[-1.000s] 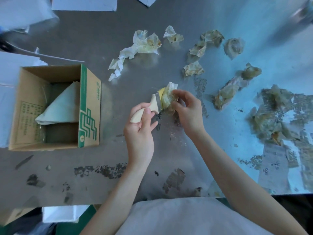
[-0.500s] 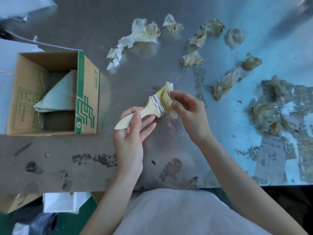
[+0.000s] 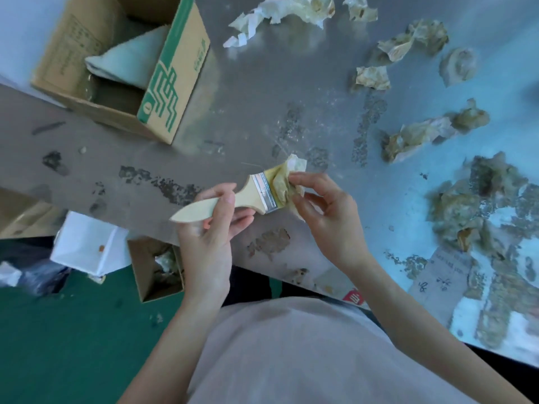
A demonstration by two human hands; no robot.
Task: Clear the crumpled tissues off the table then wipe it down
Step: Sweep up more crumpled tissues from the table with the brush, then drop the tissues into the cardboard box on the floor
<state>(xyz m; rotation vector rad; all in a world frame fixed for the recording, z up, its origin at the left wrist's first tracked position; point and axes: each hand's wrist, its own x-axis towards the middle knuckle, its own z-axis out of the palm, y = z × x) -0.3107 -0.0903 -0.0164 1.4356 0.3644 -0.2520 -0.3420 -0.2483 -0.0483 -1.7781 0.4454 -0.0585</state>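
So right now my left hand (image 3: 210,225) grips the brush (image 3: 233,199) by its wooden handle, long axis running from lower-left up to the bristles on the right. My right hand (image 3: 326,217) pinches a tissue wad (image 3: 287,182) wrapped against those bristles, so that hand is nearer the tissue. The other crumpled tissues (image 3: 414,138) lie well apart, farther out and to the right on the counter (image 3: 262,83), which is metal, scuffed, with grimy flakes everywhere. A cardboard box (image 3: 163,91) sits far-left with a folded cloth (image 3: 131,62) inside. Green floor below, more boxes down there.
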